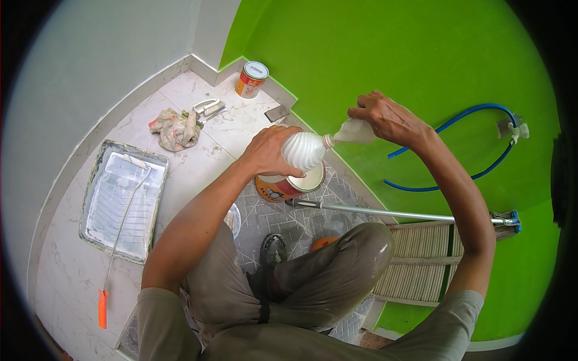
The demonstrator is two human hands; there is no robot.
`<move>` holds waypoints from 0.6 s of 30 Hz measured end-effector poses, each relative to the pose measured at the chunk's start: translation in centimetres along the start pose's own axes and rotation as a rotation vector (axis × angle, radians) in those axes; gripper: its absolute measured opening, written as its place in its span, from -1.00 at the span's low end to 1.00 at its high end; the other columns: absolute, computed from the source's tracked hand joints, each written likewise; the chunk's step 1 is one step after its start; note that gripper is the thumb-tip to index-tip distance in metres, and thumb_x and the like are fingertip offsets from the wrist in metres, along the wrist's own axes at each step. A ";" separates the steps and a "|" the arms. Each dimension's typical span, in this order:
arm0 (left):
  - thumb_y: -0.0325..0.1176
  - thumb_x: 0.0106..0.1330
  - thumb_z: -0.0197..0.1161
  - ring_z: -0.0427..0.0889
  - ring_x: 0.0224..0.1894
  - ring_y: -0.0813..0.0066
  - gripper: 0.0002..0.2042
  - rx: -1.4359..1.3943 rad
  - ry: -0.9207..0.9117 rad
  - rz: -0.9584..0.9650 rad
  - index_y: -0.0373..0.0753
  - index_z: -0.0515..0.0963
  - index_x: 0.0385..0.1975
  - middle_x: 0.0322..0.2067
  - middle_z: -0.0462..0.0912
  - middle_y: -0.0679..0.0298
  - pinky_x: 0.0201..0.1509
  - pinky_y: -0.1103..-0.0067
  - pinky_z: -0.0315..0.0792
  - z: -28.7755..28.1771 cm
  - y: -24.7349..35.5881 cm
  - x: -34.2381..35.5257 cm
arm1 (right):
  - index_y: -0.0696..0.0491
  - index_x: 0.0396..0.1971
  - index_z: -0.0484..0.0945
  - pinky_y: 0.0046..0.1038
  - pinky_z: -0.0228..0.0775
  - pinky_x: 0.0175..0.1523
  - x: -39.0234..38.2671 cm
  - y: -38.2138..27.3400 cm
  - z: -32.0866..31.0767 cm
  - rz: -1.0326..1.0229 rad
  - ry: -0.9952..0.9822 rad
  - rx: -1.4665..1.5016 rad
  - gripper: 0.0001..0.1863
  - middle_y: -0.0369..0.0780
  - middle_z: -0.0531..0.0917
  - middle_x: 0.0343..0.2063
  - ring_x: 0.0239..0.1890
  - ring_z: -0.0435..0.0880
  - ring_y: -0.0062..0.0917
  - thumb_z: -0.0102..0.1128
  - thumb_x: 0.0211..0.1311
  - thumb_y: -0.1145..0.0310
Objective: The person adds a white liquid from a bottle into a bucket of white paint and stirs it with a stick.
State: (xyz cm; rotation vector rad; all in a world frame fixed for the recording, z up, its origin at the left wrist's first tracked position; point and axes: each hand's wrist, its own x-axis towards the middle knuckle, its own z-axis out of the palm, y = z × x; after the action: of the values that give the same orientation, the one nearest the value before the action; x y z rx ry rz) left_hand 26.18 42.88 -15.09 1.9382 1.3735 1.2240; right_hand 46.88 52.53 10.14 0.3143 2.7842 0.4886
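Observation:
My left hand [271,149] is wrapped round a white ribbed plastic bottle [304,150]. The bottle lies tilted, its neck toward the right, over an open paint can [310,180] with whitish paint inside. Raised at the right, my right hand [385,117] has its fingers closed on a whitish, translucent piece [356,131]. That piece narrows toward the bottle's mouth and meets it or nearly so; whether it is a funnel, a cup or a cloth I cannot tell.
Left are a paint tray [158,204] with a roller [103,307], a rag [177,131] and a brush [211,108]. A closed can [251,81] stands in the corner. Right are a pole [391,213], a slatted wooden panel [415,280] and a blue hose [475,174] on the green wall.

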 end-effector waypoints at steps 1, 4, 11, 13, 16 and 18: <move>0.13 -0.27 0.72 0.65 0.22 -0.07 0.00 0.000 -0.001 -0.002 -0.23 0.57 0.28 0.17 0.69 -0.05 0.38 0.19 0.49 0.0 0.0 0.0 | 0.13 -0.05 0.70 -0.16 0.52 0.04 0.0 0.0 0.0 -0.003 -0.002 0.000 -0.67 -0.01 0.68 -0.32 -0.17 0.72 -0.09 0.17 0.18 0.60; 0.13 -0.28 0.72 0.65 0.22 -0.07 0.00 0.002 -0.004 -0.005 -0.24 0.58 0.27 0.17 0.69 -0.06 0.38 0.19 0.49 0.0 0.0 0.0 | 0.13 -0.06 0.70 -0.15 0.52 0.04 0.0 -0.1 -0.1 -0.003 0.003 0.013 -0.67 0.00 0.68 -0.32 -0.17 0.72 -0.08 0.17 0.18 0.60; 0.12 -0.28 0.71 0.66 0.21 -0.07 0.00 -0.016 -0.012 -0.017 -0.24 0.57 0.28 0.15 0.70 -0.07 0.38 0.19 0.49 -0.2 0.3 0.0 | 0.12 -0.01 0.71 -0.15 0.53 0.05 0.0 0.0 0.3 0.004 -0.010 0.009 -0.64 0.00 0.69 -0.30 -0.15 0.72 -0.08 0.17 0.19 0.59; 0.12 -0.28 0.71 0.66 0.21 -0.07 0.00 -0.016 -0.013 -0.016 -0.24 0.57 0.28 0.15 0.70 -0.07 0.38 0.19 0.49 -0.3 0.3 0.0 | 0.11 0.01 0.71 -0.16 0.54 0.05 0.1 0.0 0.3 0.010 -0.017 0.008 -0.63 0.00 0.69 -0.29 -0.15 0.72 -0.08 0.17 0.20 0.59; 0.12 -0.28 0.71 0.65 0.22 -0.07 0.00 -0.013 -0.018 -0.020 -0.23 0.57 0.28 0.16 0.69 -0.07 0.38 0.18 0.49 -0.2 0.2 0.0 | 0.11 0.01 0.71 -0.16 0.54 0.05 0.1 -0.1 0.2 0.017 -0.032 0.009 -0.64 0.00 0.69 -0.29 -0.15 0.73 -0.09 0.17 0.21 0.59; 0.12 -0.28 0.71 0.65 0.22 -0.07 0.00 -0.010 -0.021 -0.023 -0.23 0.57 0.28 0.16 0.69 -0.07 0.37 0.18 0.49 -0.1 0.2 0.0 | 0.11 0.01 0.71 -0.16 0.54 0.04 0.1 0.0 0.4 0.013 -0.026 0.011 -0.64 0.00 0.69 -0.30 -0.15 0.73 -0.09 0.17 0.21 0.58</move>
State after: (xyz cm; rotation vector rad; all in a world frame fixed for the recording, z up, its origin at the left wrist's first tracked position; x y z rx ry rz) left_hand 26.14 42.77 -14.90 1.9175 1.3726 1.1942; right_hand 46.87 52.63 9.77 0.3389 2.7626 0.4687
